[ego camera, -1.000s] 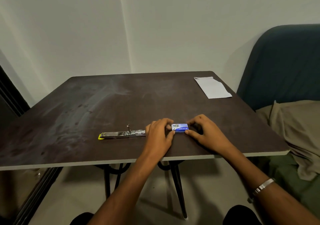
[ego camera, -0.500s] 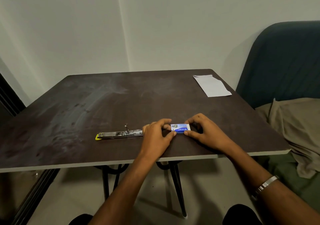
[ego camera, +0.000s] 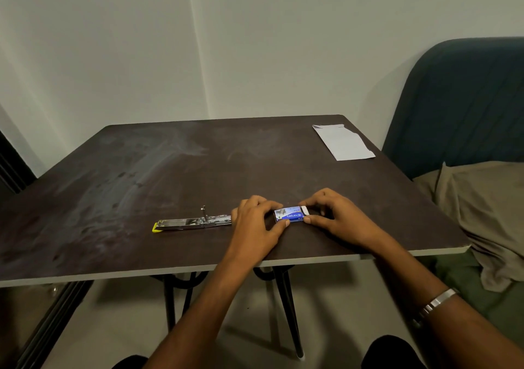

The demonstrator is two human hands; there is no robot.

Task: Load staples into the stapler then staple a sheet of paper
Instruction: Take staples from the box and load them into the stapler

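A small blue staple box (ego camera: 291,215) lies on the dark table (ego camera: 175,170) near its front edge. My left hand (ego camera: 256,224) pinches the box's left end between thumb and fingers. My right hand (ego camera: 334,215) grips the right end, where a white inner tray shows a little past the blue sleeve. A metal stapler (ego camera: 190,222), swung fully open and flat with a yellow tip at its left end, lies just left of my left hand. A white sheet of paper (ego camera: 343,143) rests at the far right corner of the table.
A dark blue chair back (ego camera: 465,99) and beige cloth (ego camera: 487,207) sit right of the table. A white wall rises behind. A dark frame (ego camera: 17,170) stands at the left. The table's black legs (ego camera: 286,306) are below the front edge.
The white inner tray of the staple box now pokes out at the right end. Both hands have stayed on the box. The stapler and paper have not moved.
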